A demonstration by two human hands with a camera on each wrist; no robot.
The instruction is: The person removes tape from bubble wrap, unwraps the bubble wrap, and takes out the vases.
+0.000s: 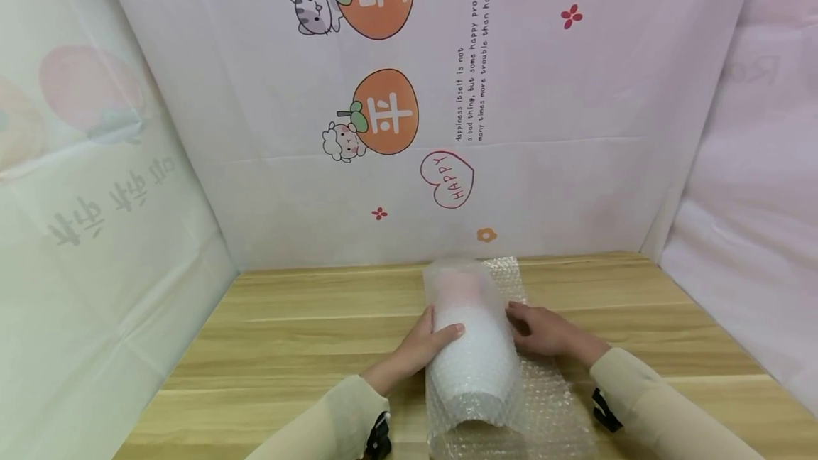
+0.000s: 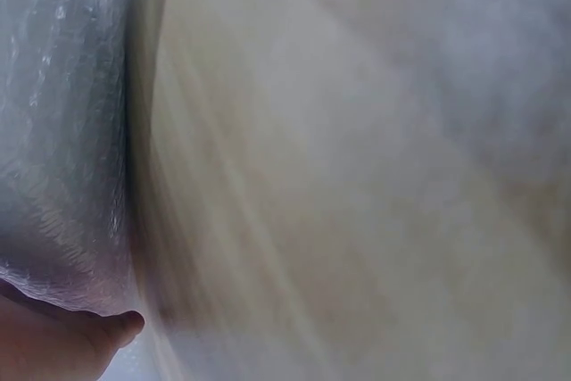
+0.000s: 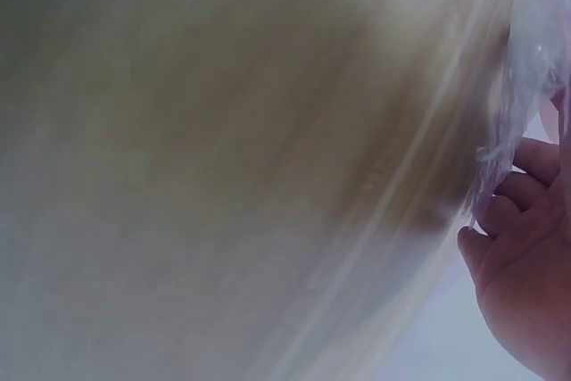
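A white, vase-like thing with a pinkish far end lies lengthwise on the table, wrapped in clear bubble wrap. My left hand grips its left side, the thumb laid over the top and the other fingers mostly hidden along the side. On the opposite side my right hand has its fingers curled at the bubble wrap, close against the wrapped thing. The right wrist view shows these bent fingers at the crinkled wrap edge. In the left wrist view, the thumb lies beside the wrapped surface.
A loose flat part of the bubble wrap spreads out under and to the right of the wrapped thing, with another strip behind it. The wood-grain table meets a printed white cloth at the back. Further cloths hang at both sides.
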